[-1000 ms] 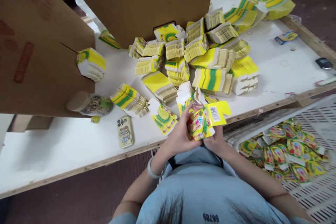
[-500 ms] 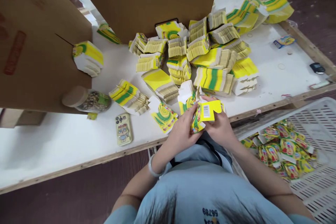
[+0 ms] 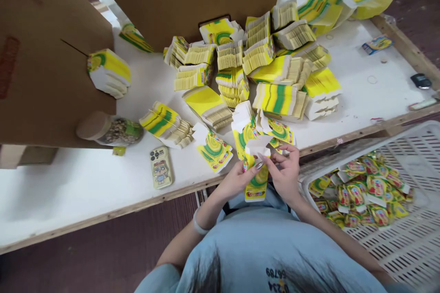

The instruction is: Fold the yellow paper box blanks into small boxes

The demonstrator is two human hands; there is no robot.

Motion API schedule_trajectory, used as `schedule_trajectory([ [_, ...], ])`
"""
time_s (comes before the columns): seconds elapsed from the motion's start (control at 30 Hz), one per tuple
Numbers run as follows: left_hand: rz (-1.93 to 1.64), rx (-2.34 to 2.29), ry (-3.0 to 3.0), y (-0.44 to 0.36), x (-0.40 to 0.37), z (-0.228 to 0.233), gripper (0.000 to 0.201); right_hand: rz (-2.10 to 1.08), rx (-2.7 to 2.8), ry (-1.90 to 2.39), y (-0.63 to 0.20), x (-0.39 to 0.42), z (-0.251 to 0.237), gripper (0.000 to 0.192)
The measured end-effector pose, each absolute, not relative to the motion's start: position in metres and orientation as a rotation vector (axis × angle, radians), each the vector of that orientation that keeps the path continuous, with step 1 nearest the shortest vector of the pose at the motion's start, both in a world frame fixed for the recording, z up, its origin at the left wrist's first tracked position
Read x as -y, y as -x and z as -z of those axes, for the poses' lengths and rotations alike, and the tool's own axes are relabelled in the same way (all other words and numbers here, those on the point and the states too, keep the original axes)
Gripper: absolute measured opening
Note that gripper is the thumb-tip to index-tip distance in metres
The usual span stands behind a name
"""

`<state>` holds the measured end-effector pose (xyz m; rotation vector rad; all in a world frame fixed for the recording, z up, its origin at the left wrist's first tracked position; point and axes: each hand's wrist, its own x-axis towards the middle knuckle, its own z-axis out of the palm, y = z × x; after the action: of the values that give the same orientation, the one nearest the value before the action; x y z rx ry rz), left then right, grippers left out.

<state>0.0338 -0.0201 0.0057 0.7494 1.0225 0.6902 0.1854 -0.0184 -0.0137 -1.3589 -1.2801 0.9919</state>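
Note:
Both hands hold one small yellow and green carton (image 3: pixel 256 178) just past the near edge of the white table (image 3: pixel 68 192). My left hand (image 3: pixel 237 178) grips its left side. My right hand (image 3: pixel 285 169) pinches the white top flaps, which stand open. The carton hangs upright with its lower end toward my body. Flat carton blanks (image 3: pixel 215 149) lie on the table just beyond my hands.
Many bundles of flat yellow blanks (image 3: pixel 275 98) crowd the table's middle. A phone (image 3: pixel 161 167) and a lidded jar (image 3: pixel 110 129) lie at left under brown cardboard sheets (image 3: pixel 51 68). A white slotted crate (image 3: pixel 405 233) at right holds several folded cartons (image 3: pixel 364 190).
The carton has been turned from lying sideways with its barcode flap up to standing upright, and my right hand has shifted onto its top flaps. The view drifted slightly.

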Motion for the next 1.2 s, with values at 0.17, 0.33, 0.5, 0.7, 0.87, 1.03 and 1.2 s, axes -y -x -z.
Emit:
schedule_trajectory([
  [0.17, -0.849, -1.1, -0.767, -0.04, 0.033, -0.006, 0.068, -0.943, 1.275, 1.327, -0.192, 0.031, 0.019, 0.022],
  [0.33, -1.086, -1.218, -0.992, -0.033, 0.058, 0.008, 0.079, -1.144, 1.201, 1.261, -0.203, 0.042, 0.014, 0.034],
  [0.5, -0.913, -1.164, -1.056, -0.024, 0.072, 0.018, 0.067, -1.491, 1.231, 1.194, -0.217, 0.048, 0.007, 0.025],
  [0.7, -0.738, -1.005, -1.11, -0.022, 0.067, 0.012, 0.05, -1.245, 1.416, 1.245, -0.226, 0.05, 0.009, 0.018],
  [0.87, -0.804, -0.918, -1.148, -0.022, 0.059, 0.014, 0.083, -1.174, 1.702, 1.064, -0.244, 0.041, 0.01, 0.026],
  [1.03, -0.721, -1.059, -1.24, -0.02, 0.048, -0.003, 0.057, -1.454, 1.656, 1.041, -0.248, 0.038, -0.007, 0.047],
  [1.2, -0.702, -1.129, -1.282, -0.024, 0.04, -0.013, 0.057, -1.826, 1.369, 1.205, -0.236, 0.042, -0.022, 0.047],
])
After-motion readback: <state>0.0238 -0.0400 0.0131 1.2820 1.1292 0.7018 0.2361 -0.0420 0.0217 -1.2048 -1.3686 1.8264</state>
